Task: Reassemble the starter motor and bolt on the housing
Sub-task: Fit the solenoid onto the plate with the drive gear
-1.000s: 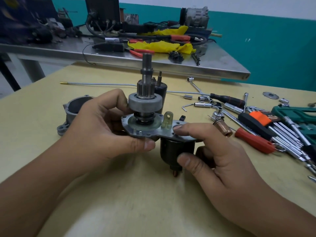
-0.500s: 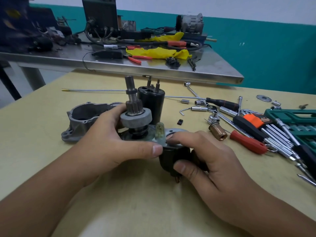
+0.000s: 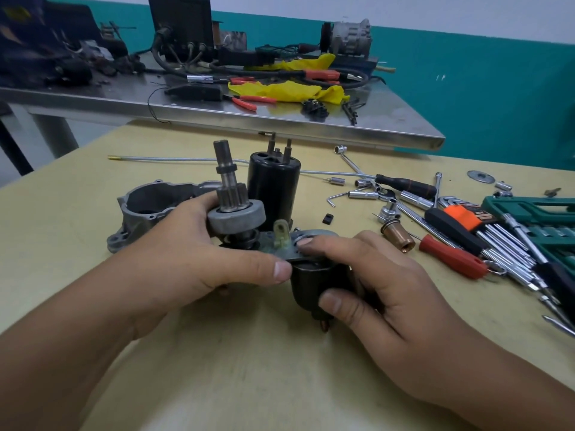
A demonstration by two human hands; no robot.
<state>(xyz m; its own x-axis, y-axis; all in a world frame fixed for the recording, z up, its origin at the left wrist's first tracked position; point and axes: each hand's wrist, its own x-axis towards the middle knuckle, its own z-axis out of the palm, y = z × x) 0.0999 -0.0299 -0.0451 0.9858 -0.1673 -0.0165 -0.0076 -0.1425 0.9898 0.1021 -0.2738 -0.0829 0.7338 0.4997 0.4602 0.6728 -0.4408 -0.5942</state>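
What my head camera can't make out

My left hand [image 3: 193, 259] covers the mounting plate's [image 3: 314, 241] near-left part and part of the housing [image 3: 155, 206] behind it; my right hand [image 3: 382, 290] hides the solenoid's [image 3: 311, 281] right side. The green tool case [image 3: 535, 213] is cut off at the right edge, and the socket sizes are too small to read.

Over the last second the starter assembly [image 3: 249, 225] has tipped left and sunk lower in both hands, uncovering the black motor body [image 3: 273, 185] and grey housing [image 3: 155, 209] behind.
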